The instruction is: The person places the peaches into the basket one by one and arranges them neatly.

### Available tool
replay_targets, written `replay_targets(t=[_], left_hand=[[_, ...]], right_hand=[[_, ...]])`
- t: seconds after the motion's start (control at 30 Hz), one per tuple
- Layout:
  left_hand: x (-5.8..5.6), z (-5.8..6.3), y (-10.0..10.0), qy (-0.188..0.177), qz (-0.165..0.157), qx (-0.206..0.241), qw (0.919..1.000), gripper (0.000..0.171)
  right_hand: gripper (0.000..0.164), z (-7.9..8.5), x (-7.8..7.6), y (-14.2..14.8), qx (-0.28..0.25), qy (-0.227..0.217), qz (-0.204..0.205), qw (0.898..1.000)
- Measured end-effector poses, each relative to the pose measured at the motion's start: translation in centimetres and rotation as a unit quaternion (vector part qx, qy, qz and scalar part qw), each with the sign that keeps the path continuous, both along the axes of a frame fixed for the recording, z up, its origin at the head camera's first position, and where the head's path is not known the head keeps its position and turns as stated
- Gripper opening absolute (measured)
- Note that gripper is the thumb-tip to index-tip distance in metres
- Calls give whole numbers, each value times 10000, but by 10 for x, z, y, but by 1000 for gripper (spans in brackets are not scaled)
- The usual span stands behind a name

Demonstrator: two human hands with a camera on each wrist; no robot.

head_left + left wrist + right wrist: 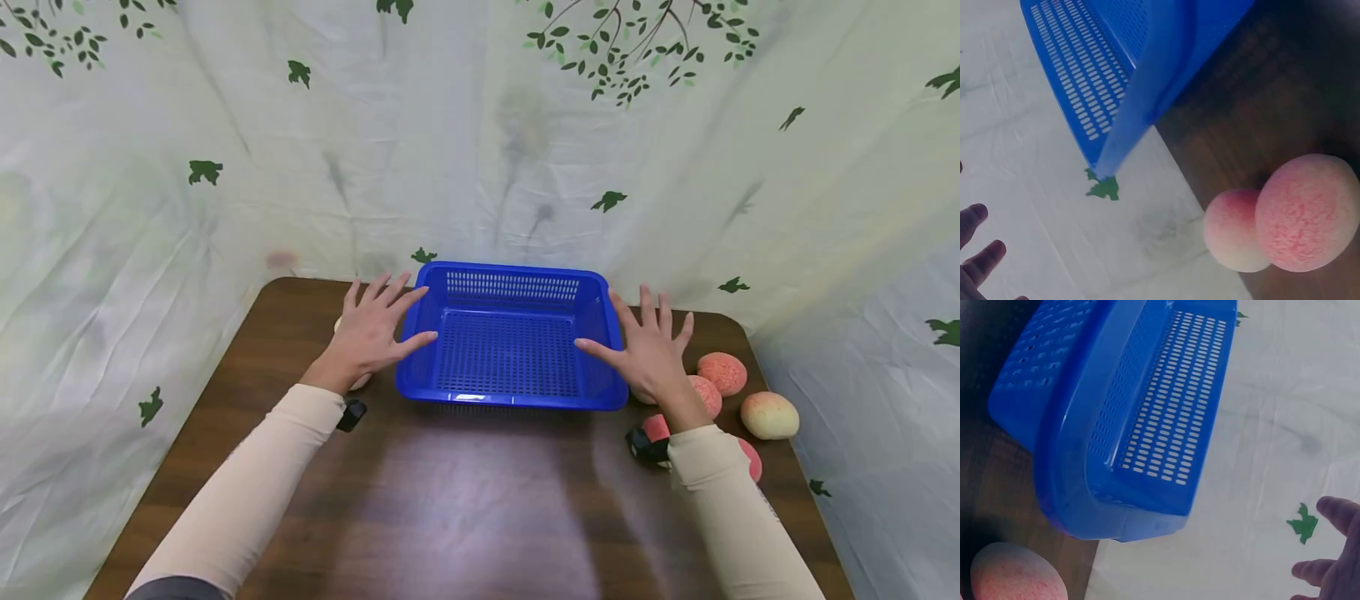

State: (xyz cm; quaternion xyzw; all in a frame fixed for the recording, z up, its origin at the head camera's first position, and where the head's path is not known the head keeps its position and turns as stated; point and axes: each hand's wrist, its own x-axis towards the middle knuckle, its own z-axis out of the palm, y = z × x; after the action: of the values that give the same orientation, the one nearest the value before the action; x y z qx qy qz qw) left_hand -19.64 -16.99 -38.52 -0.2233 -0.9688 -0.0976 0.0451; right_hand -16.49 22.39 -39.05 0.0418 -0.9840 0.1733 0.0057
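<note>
A blue basket is set upright near the far edge of the surface, with no fruit seen inside. It is flanked by the hands, held apart, fingers spread and nothing gripped: the left hand at nine o'clock, the right hand at three. Whether the rim is touched by either thumb cannot be told. Around nine o'clock, two peaches are mostly hidden by the left hand in the head view. Between three and four o'clock, a pink peach and a pale peach are placed, the latter near the right edge. If the right sleeve were swept outward, fruit could be knocked off there; if pushed toward twelve o'clock, the basket could be tipped over the far edge.
</note>
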Motion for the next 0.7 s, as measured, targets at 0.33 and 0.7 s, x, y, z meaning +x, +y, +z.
replay_targets(t=[0.33,0.7], left_hand=[[4,-16,-23,436,58,1256,9911,67],[10,-38,-44,339,695,2076,9751,61]], right_hand=[[93,-12,4,4,-344,457,115,9983],[76,-34,13,5,-975,1083,469,9882]])
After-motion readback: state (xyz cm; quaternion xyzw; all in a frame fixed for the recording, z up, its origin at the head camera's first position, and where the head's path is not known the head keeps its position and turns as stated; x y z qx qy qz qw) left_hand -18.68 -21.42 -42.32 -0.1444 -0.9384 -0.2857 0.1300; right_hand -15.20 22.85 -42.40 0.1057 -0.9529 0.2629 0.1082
